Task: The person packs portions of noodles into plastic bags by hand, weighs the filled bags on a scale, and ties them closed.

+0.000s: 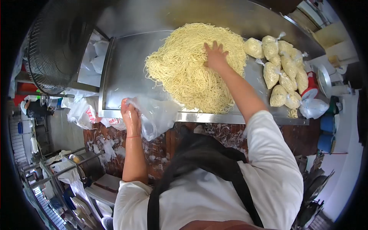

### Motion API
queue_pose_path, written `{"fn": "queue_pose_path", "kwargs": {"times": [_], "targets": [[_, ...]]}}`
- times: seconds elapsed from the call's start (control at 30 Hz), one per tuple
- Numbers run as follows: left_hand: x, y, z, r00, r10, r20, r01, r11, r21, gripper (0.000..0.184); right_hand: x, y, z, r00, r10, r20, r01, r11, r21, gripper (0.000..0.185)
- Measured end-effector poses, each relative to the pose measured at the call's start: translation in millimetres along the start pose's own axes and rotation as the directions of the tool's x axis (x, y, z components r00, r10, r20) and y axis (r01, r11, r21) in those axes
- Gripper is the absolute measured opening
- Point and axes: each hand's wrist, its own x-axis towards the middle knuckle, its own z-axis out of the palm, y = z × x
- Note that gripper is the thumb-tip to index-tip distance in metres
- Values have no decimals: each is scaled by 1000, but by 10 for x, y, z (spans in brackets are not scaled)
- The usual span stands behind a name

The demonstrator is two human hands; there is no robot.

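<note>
A large heap of pale yellow noodles (pixel 184 57) lies on the steel table (pixel 126 65). My right hand (pixel 216 56) rests on the upper right part of the heap, fingers spread, with no clump lifted. Near the table's front edge, my left hand (pixel 131 117) is closed on the edge of a clear plastic bag (pixel 159 117). The bag hangs limp over the edge, its side close to the lower noodles. No noodles show inside it.
Several tied bags of noodles (pixel 289 65) are grouped at the table's right end, by a dial scale (pixel 310 86). A fan (pixel 57 53) stands at the left. White plastic bags (pixel 83 114) hang near the left corner. A metal rack (pixel 53 172) is lower left.
</note>
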Motion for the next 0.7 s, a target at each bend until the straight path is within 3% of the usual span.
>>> {"fn": "queue_pose_path", "kwargs": {"times": [0.1, 0.2, 0.3, 0.4, 0.53, 0.63, 0.7], "targets": [[-180, 95, -152, 991, -63, -119, 69, 997, 43, 19, 266, -111, -279, 955, 70, 287, -57, 997, -53, 89], [-157, 74, -327, 984, -68, -165, 78, 996, 50, 20, 181, -191, -140, 994, -85, -64, 76, 989, -128, 63], [-106, -12, -399, 986, -56, -157, 65, 997, 53, 21, -41, -415, -219, 994, -106, -12, 107, 994, 31, 33], [-43, 46, -53, 979, -86, -184, 98, 994, 53, 24, 81, -374, 268, 983, -132, -126, 142, 988, 69, 18], [86, 6, 253, 994, -101, -42, 103, 994, 43, 22, 154, -183, 389, 965, -212, -156, 245, 940, 238, 16], [88, 57, 644, 988, -133, -76, 135, 990, 31, 25, 240, -163, 380, 967, -232, 104, 215, 964, 154, 22], [148, -31, 727, 991, -130, -30, 132, 989, 61, 28, 206, -94, 396, 962, -275, 0, 269, 940, 208, 14]]}}
